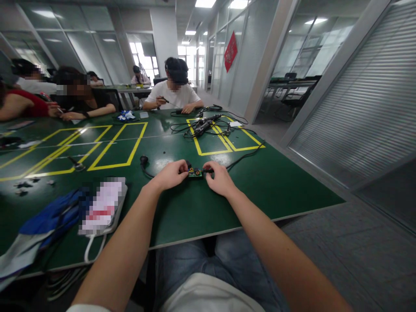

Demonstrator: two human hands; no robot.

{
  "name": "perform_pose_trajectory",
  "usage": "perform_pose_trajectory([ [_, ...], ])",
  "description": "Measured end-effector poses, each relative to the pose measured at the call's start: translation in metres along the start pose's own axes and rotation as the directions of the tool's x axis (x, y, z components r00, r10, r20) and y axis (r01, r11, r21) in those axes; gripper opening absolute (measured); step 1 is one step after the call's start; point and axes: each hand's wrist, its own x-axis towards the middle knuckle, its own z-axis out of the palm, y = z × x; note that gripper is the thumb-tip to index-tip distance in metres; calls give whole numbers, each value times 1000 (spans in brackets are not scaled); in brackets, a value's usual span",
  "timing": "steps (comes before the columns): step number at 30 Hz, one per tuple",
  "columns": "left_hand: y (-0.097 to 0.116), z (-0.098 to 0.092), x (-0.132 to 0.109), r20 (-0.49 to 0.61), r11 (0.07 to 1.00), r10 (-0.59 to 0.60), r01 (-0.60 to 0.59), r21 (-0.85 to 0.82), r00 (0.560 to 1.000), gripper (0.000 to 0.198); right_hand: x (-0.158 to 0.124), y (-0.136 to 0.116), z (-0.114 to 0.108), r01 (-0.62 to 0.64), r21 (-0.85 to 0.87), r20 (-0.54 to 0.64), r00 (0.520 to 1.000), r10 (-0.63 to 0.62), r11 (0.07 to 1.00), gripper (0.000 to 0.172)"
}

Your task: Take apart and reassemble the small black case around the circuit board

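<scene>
A small green circuit board (195, 172) with orange-ringed parts on it is held between my two hands, just above the green table. My left hand (172, 174) is closed, thumb and fingers pinching the board's left end, where a dark part shows under the fingertips. At the other end, my right hand (219, 177) pinches a black cable end (208, 170) against the board. Its black cable (245, 155) trails off over the table to the right. A black plug (144, 160) lies left of my left hand, its lead passing toward that wrist. The fingers partly cover both board ends.
Coiled black cables and tools (204, 126) lie farther back over yellow tape outlines (214, 152). Left of me are a phone-like device (105, 206) with a white cable and a blue-and-grey glove (48, 221). A co-worker (173, 89) sits across; others sit at left.
</scene>
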Motion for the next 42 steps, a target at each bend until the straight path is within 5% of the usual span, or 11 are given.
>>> perform_pose_trajectory([
  [34, -10, -3, 3, 64, 1000, -14, 14, 7, 998, 13, 2, 10, 5, 31, 51, -72, 997, -27, 998, 20],
  [42, -18, -4, 3, 69, 999, -7, 10, -45, 998, 35, 0, 12, 3, 13, -10, -20, 1000, -13, 1000, 23],
])
